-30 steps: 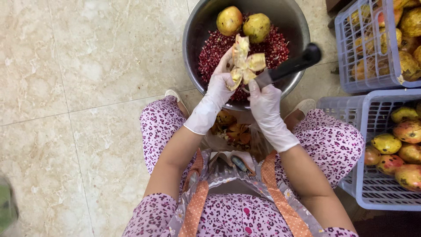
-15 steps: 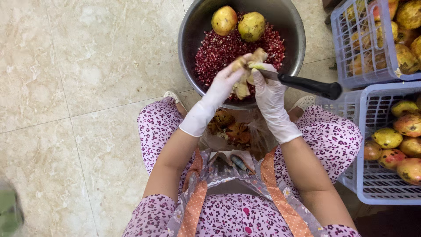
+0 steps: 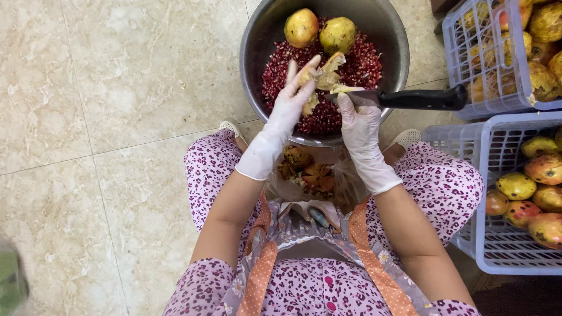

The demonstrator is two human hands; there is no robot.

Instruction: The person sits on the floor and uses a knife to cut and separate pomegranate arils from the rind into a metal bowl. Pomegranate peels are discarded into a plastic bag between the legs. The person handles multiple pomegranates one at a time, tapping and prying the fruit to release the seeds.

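Gripped in the gloved left hand point(image 3: 291, 99), a pomegranate piece point(image 3: 324, 79) is held over the steel bowl point(image 3: 257, 35). A knife point(image 3: 404, 99) is clasped by the right hand point(image 3: 358, 120), long axis horizontal, handle pointing right.

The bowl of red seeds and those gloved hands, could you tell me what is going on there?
A seated person in white gloves works over a metal bowl on the floor, part filled with pomegranate seeds and two whole pomegranates. The left hand holds a piece of peel above the seeds. The right hand grips a black-handled knife, its blade at the peel. Scraps lie in a bag between the knees, and two baskets of fruit stand at the right.
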